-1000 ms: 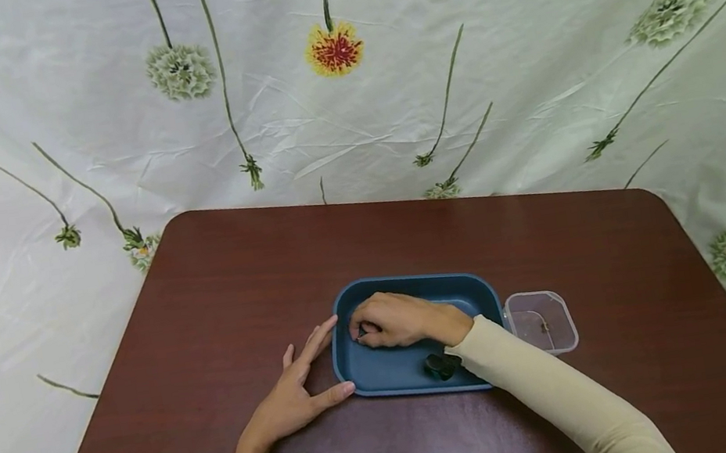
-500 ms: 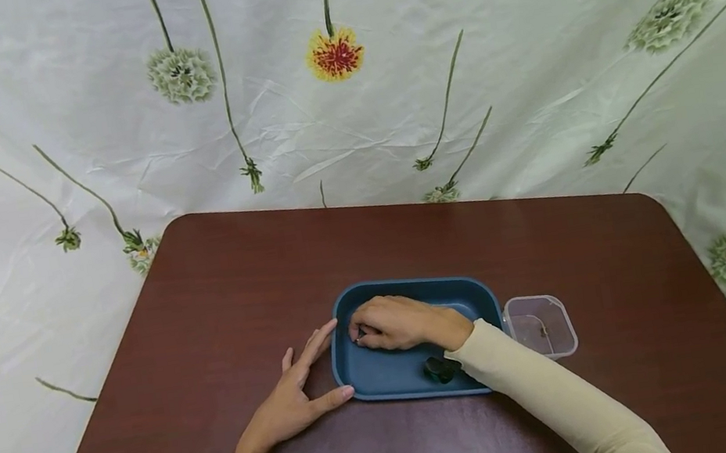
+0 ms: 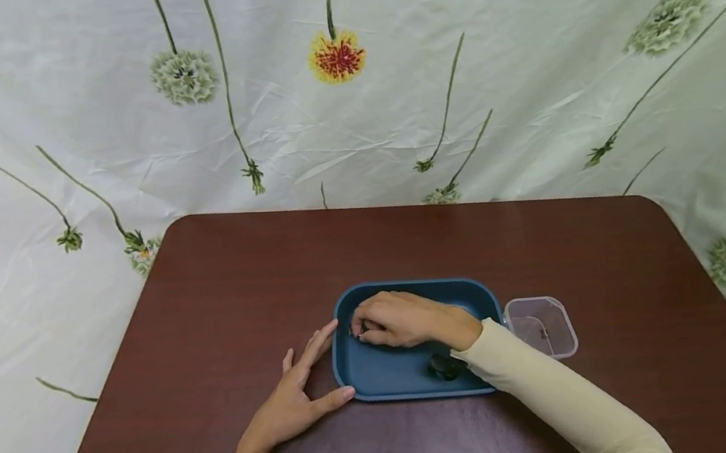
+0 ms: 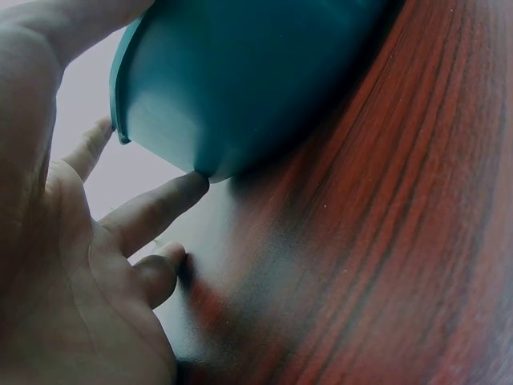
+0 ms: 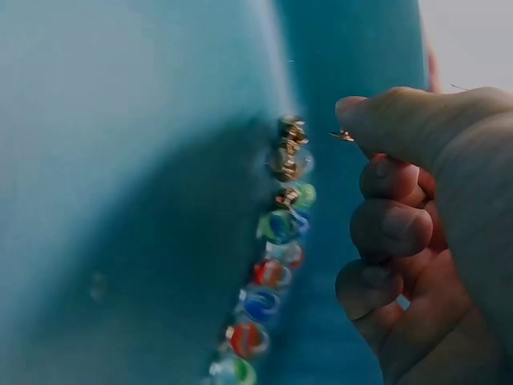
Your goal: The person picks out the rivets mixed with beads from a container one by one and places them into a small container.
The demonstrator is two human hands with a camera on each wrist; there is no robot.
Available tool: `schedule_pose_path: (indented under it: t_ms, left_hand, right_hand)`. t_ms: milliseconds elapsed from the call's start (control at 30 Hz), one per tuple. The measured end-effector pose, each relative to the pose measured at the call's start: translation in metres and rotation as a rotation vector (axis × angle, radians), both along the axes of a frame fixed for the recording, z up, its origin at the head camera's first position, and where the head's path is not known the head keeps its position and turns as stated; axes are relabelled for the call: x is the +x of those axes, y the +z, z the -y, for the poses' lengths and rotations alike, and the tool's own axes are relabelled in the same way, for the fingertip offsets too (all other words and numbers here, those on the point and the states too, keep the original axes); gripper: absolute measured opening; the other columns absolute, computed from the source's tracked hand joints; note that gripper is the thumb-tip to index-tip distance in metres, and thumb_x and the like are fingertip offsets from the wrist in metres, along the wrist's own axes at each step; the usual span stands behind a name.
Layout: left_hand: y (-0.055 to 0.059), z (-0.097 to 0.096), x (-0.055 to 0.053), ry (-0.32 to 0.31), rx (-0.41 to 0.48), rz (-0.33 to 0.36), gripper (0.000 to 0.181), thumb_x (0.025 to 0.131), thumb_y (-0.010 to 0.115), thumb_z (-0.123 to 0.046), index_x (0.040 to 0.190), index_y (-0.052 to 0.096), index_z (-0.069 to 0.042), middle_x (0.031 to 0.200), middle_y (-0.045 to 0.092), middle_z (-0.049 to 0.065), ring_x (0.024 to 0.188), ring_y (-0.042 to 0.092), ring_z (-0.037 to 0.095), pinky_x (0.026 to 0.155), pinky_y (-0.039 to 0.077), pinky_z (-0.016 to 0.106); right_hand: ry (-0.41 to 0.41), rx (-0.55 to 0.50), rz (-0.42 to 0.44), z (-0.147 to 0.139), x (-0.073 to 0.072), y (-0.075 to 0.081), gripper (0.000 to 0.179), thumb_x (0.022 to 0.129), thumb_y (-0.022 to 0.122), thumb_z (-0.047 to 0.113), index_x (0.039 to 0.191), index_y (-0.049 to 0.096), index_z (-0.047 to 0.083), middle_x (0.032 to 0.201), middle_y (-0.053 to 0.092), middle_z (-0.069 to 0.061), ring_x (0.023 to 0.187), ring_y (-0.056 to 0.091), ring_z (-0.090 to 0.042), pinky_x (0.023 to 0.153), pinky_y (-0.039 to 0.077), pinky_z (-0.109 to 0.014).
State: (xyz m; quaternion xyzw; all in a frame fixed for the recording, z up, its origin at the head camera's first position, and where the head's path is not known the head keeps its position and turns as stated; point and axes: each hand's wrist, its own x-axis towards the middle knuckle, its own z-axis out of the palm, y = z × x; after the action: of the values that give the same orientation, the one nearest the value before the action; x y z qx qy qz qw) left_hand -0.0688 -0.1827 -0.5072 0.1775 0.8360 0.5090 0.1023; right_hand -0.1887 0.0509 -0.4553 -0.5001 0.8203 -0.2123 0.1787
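A blue tray lies on the table, its left end between the spread fingers and thumb of my left hand. Those fingers are fairly straight, their tips touching the tray's outer wall in the left wrist view. Inside the tray, my right hand pinches a small gold-coloured metal piece between thumb and fingers; its exact kind is unclear. Beside it, coloured glass marbles line the foot of the wall, with a few gold-coloured pieces at the upper end of the row.
Against the tray's right end stands a clear plastic box with a small brownish thing in it. The reddish-brown table reaches back to a pale flowered cloth. The right sleeve crosses the tray's near right corner.
My right hand has shifted slightly to the right within the tray. My left hand stays at the tray's left end, and the tray and box keep their places.
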Motion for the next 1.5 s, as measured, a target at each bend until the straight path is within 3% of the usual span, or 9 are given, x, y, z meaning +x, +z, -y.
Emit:
schedule_pose_path:
  t_ms: [500, 1067, 1333, 1500]
  left_hand:
    - [-0.001, 0.000, 0.001, 0.001, 0.014, 0.014, 0.090, 0.093, 0.074, -0.030, 0.161, 0.016, -0.035, 0.162, 0.035, 0.009, 0.153, 0.014, 0.045, 0.110, -0.011, 0.076]
    - [-0.001, -0.002, -0.001, 0.006, 0.002, 0.002, 0.091, 0.092, 0.075, -0.032, 0.161, 0.016, -0.036, 0.161, 0.035, 0.009, 0.153, 0.013, 0.044, 0.110, -0.012, 0.075]
    - [-0.001, -0.002, -0.002, 0.002, 0.004, -0.010, 0.091, 0.091, 0.075, -0.030, 0.161, 0.017, -0.034, 0.161, 0.035, 0.009, 0.153, 0.014, 0.044, 0.109, -0.011, 0.076]
    - [0.001, -0.003, -0.001, 0.003, 0.008, 0.001, 0.092, 0.091, 0.075, -0.031, 0.162, 0.016, -0.033, 0.162, 0.035, 0.006, 0.154, 0.014, 0.040, 0.111, -0.011, 0.075]
  right_hand:
    - [-0.059, -0.034, 0.004, -0.020, 0.004, 0.021, 0.016, 0.102, 0.060, 0.016, 0.110, 0.071, 0.007, 0.077, 0.054, 0.005, 0.060, 0.044, -0.002, 0.059, 0.040, -0.017]
    - [-0.136, -0.042, -0.030, -0.059, 0.010, 0.028, 0.016, 0.102, 0.061, 0.016, 0.110, 0.071, 0.007, 0.095, 0.065, 0.003, 0.066, 0.045, -0.002, 0.060, 0.041, -0.017]
    - [-0.168, -0.048, -0.051, -0.082, 0.014, 0.033, 0.013, 0.100, 0.064, 0.015, 0.107, 0.072, 0.008, 0.077, 0.053, 0.007, 0.062, 0.039, 0.000, 0.057, 0.035, -0.018]
    - [-0.192, -0.051, -0.067, -0.094, 0.015, 0.036, 0.013, 0.099, 0.066, 0.016, 0.107, 0.072, 0.008, 0.075, 0.050, 0.009, 0.060, 0.038, 0.000, 0.056, 0.034, -0.018]
